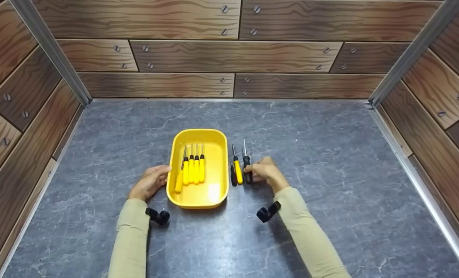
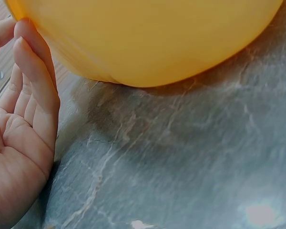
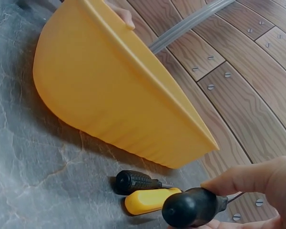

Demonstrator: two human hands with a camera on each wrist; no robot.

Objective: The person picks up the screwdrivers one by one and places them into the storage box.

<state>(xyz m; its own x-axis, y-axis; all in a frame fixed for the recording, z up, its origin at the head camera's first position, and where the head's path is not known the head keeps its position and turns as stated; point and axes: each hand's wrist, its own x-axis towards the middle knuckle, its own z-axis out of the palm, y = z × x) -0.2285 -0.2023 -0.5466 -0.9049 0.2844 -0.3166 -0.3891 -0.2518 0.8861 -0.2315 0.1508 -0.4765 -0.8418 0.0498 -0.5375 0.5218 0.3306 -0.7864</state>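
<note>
As right hand grips screwdriver, tabletop spreads beyond tray's rim

A grey table with pale, marble-like veins spreads between a back wall, a left wall and a right wall, all patterned with brown wooden planks and slotted screws. A metal post rises at the back left corner, another at the back right.

Head view looks forward and down — wrist views, close, share the tray.
</note>
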